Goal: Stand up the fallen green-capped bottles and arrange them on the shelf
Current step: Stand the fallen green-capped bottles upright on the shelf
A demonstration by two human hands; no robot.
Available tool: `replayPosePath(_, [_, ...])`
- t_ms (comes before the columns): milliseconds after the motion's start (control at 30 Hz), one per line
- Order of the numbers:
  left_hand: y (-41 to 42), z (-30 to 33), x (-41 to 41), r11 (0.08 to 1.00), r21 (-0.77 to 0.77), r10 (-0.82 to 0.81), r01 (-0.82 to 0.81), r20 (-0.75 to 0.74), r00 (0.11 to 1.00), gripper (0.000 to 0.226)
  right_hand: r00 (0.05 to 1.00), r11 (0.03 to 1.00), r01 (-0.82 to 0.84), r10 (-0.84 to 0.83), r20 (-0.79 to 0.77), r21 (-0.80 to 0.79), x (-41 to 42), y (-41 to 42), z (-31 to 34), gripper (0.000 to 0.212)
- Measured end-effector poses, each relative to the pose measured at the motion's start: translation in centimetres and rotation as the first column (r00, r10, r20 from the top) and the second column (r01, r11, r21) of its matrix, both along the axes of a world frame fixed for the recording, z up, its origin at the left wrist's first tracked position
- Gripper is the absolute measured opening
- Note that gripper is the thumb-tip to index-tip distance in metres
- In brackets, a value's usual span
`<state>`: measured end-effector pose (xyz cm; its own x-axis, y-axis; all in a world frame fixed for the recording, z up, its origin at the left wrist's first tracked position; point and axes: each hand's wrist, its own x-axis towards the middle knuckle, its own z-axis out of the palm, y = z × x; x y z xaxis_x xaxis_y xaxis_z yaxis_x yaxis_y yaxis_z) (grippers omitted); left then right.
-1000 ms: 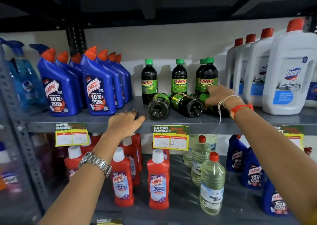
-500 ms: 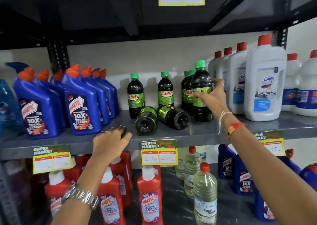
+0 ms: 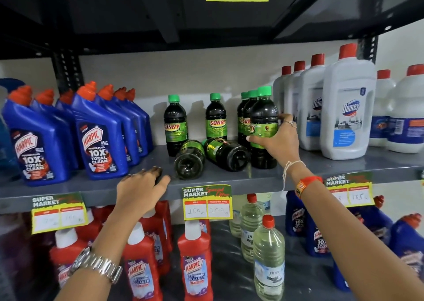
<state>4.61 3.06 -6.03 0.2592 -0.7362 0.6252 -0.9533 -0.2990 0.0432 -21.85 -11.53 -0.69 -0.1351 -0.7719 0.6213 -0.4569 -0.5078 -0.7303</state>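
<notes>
Head view: right hand (image 3: 278,141) is gripping an upright green-capped bottle (image 3: 263,126), fingers wrapping its label. Left hand (image 3: 142,188) is resting loose on the shelf's (image 3: 344,166) front edge, two fallen bottles (image 3: 207,156) lying between them.

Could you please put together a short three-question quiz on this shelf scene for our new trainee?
1. How many green-capped bottles lie on their sides on the grey shelf?
2. True or false: the left hand is holding a bottle.
3. Which bottles stand just right of the bottle in the right hand: A) blue Harpic, B) white Domex, C) red Harpic?

Key
1. Two: one fallen bottle with its base toward the camera, another fallen bottle touching it.
2. False; it rests on the shelf edge, empty.
3. B, the white Domex bottles, beside the held upright bottle.
</notes>
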Motion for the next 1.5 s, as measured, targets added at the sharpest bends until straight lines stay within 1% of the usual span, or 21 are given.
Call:
replayPosePath(67, [0.0,0.0,-0.1,1.0,-0.01,-0.005,0.005,-0.004,1.0,0.041,0.999,0.998,-0.033,0.032,0.02,0.053,-0.4,0.2,0.4,0.089])
replayPosePath(133, [-0.1,-0.1,-0.1,1.0,-0.012,-0.002,0.002,-0.002,1.0,0.041,0.964,0.959,-0.229,0.2,0.177,0.168,-1.0,-0.1,0.8,0.081])
replayPosePath(200, [-0.1,-0.1,0.0,1.0,-0.014,0.002,-0.002,0.009,1.0,0.041,0.878,0.872,-0.43,0.345,0.331,0.232,-1.5,-0.4,1.1,0.079])
replayPosePath(267, [-0.1,-0.1,0.1,1.0,-0.012,0.002,-0.002,0.013,1.0,0.041,0.853,0.835,-0.486,0.389,0.348,0.259,-1.8,-0.6,1.3,0.076])
replayPosePath(333, [-0.1,-0.1,0.0,1.0,-0.005,0.002,-0.002,0.007,1.0,0.042,0.868,0.849,-0.464,0.379,0.321,0.254,-1.5,-0.3,1.3,0.064])
replayPosePath(367, [-0.1,-0.1,0.0,1.0,-0.001,0.0,0.0,0.005,1.0,0.042,0.904,0.879,-0.403,0.338,0.264,0.255,-1.2,-0.1,1.2,0.056])
replayPosePath(400, [-0.1,-0.1,0.0,1.0,0.003,-0.001,0.001,0.005,1.0,0.043,0.943,0.916,-0.321,0.285,0.174,0.239,-0.8,0.1,0.9,0.06])
replayPosePath(467, [-0.1,-0.1,-0.1,1.0,0.007,0.002,-0.002,0.002,1.0,0.043,0.994,0.98,-0.076,0.09,-0.067,0.186,0.1,0.2,0.0,0.101])
replayPosePath(500, [-0.1,0.0,-0.1,1.0,0.01,0.005,-0.005,-0.004,1.0,0.044,0.994,0.988,0.003,0.014,-0.105,0.156,0.5,0.5,-0.3,0.112])
replayPosePath(533, [-0.1,0.0,-0.1,1.0,0.013,0.009,-0.008,-0.011,1.0,0.044,0.993,0.993,0.053,-0.041,-0.11,0.106,0.7,0.3,-0.6,0.113])
replayPosePath(600, [-0.1,0.0,-0.1,1.0,0.02,0.008,-0.008,-0.016,1.0,0.045,0.993,0.994,0.078,-0.071,-0.091,0.075,0.6,0.4,-0.5,0.101])
replayPosePath(733, [-0.1,-0.1,-0.1,1.0,0.019,0.01,-0.01,-0.013,1.0,0.045,1.0,0.993,-0.004,0.002,0.012,0.116,0.2,0.1,0.0,0.082])
replayPosePath(900, [-0.1,-0.1,-0.1,0.999,0.019,0.027,-0.027,-0.015,1.0,0.044,0.994,0.982,-0.1,0.093,0.052,0.161,-0.2,0.0,0.0,0.068])
replayPosePath(1000, [0.0,0.0,-0.3,0.999,0.023,0.027,-0.027,-0.011,1.0,0.044,0.998,0.988,-0.06,0.06,0.0,0.145,-0.2,0.6,0.4,0.088])
replayPosePath(1033, [0.0,0.0,-0.3,0.999,0.026,0.031,-0.031,-0.015,0.999,0.044,1.0,0.996,-0.006,0.007,-0.016,0.094,-0.1,1.1,0.8,0.096])
replayPosePath(1100, [0.1,0.1,-0.4,0.999,0.041,0.037,-0.035,-0.031,0.999,0.045,0.995,0.99,0.095,-0.099,-0.029,-0.102,0.4,2.8,2.1,0.096])
replayPosePath(1200, [0.1,0.2,-0.4,0.996,0.081,0.037,-0.033,-0.05,0.998,0.046,0.959,0.92,0.156,-0.227,-0.167,-0.359,1.9,4.4,4.4,0.078])
replayPosePath(1267, [0.1,0.1,-0.2,0.996,0.09,0.026,-0.021,-0.055,0.998,0.049,0.955,0.923,0.051,-0.156,-0.251,-0.381,3.4,4.6,5.6,0.063])
replayPosePath(1367, [0.2,0.0,0.2,0.996,0.087,0.003,0.002,-0.05,0.999,0.073,0.879,0.966,-0.131,0.009,-0.476,-0.222,5.8,3.5,6.1,0.058])
replayPosePath(1433, [0.3,0.0,0.1,0.998,0.067,-0.01,0.014,-0.054,0.998,0.077,0.749,0.99,-0.141,0.101,-0.655,-0.009,6.9,2.7,5.9,0.066])
replayPosePath(1500, [0.5,0.1,-0.1,0.999,0.03,-0.019,0.021,-0.044,0.999,0.074,0.618,0.977,-0.115,0.211,-0.757,0.178,7.8,2.4,5.4,0.064])
